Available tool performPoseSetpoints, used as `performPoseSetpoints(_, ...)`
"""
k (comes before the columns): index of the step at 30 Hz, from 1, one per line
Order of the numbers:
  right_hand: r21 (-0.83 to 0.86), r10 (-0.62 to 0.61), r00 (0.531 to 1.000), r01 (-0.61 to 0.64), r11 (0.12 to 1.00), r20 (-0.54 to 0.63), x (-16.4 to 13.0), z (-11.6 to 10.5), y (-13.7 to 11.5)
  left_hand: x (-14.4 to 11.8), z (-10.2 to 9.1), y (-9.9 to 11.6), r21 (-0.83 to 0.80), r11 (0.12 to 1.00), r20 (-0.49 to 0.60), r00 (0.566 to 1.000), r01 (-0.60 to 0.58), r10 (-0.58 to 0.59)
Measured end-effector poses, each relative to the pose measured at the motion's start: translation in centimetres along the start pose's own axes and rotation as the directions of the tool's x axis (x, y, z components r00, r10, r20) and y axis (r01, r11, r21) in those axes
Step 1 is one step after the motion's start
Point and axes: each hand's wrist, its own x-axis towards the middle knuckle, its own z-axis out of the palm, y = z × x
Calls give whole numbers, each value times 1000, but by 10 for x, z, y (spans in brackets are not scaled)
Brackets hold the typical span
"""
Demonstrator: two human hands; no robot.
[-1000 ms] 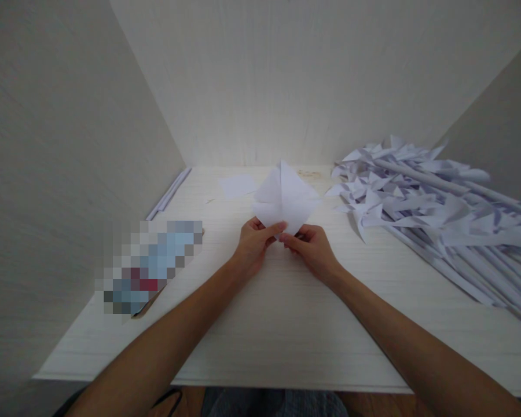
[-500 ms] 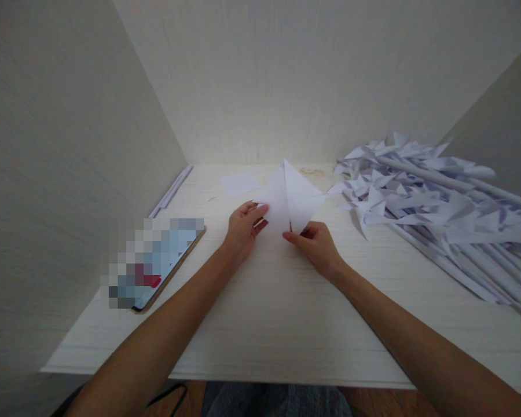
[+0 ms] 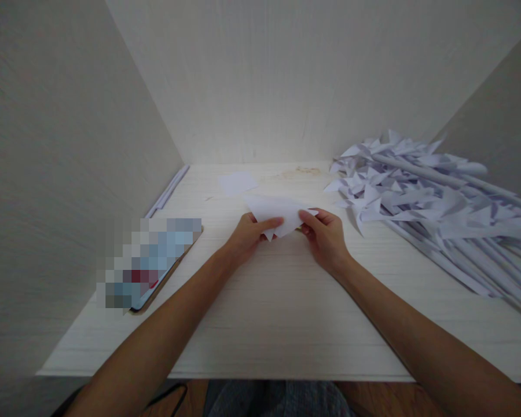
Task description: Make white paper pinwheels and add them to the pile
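Between my two hands, above the middle of the table, is a white sheet of paper with pointed corners. My left hand is closed on its left side, the thumb lying flat over the front. On the right, my right hand pinches the other side between thumb and fingers. The fingers behind the paper are partly hidden. Beyond my left hand a flat white piece of paper lies on the table.
A heap of white paper pinwheels on rolled paper sticks covers the table's right side. At left lies a phone, its screen partly blurred. Rolled paper sticks rest along the left wall. Walls enclose the table's back and sides.
The paper has turned from an upright diamond with a slit into a lower, wider shape. My left thumb has moved inward over it, and my right hand has shifted up its right side.
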Motion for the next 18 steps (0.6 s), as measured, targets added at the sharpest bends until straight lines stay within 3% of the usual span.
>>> performPoseSetpoints(6,-244,72,974,-18,970,214,-8,2,7,-2,6,0,-148,989,-21,1000,-14,11)
performPoseSetpoints(13,-292,75,969,-4,956,233,-10,2,6,-4,10,-2,-183,983,-29,1000,-9,3)
performPoseSetpoints(18,-259,143,954,-72,963,264,-10,3,9,-4,11,-6,-145,985,9,996,-90,92)
